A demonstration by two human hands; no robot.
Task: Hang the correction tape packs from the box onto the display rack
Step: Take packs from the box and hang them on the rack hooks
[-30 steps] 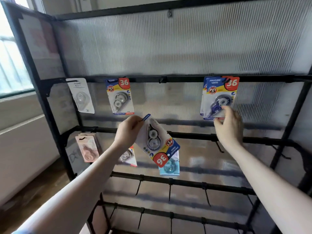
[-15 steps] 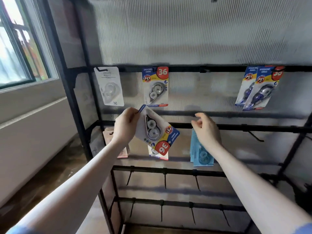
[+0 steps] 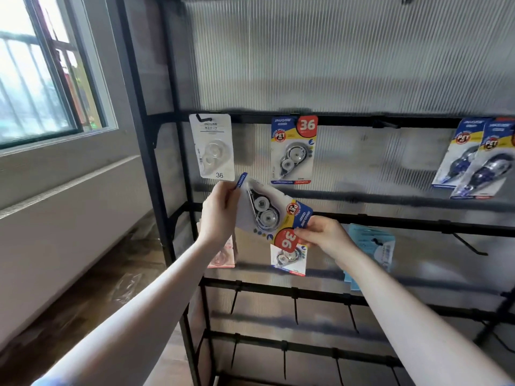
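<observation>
- Gripping one correction tape pack (image 3: 271, 215) between them, both hands held it in front of the display rack (image 3: 156, 151), upside down, long axis slanting.
- The left hand (image 3: 220, 215) curled round its upper-left end; the right hand (image 3: 323, 232) pinched the hanging end at lower right.
- A matching pack (image 3: 294, 150) hung just above on the top rail, likely its hook, with a white pack (image 3: 213, 147) at the rail's left end.
- Lower packs hung behind the hands.
</observation>
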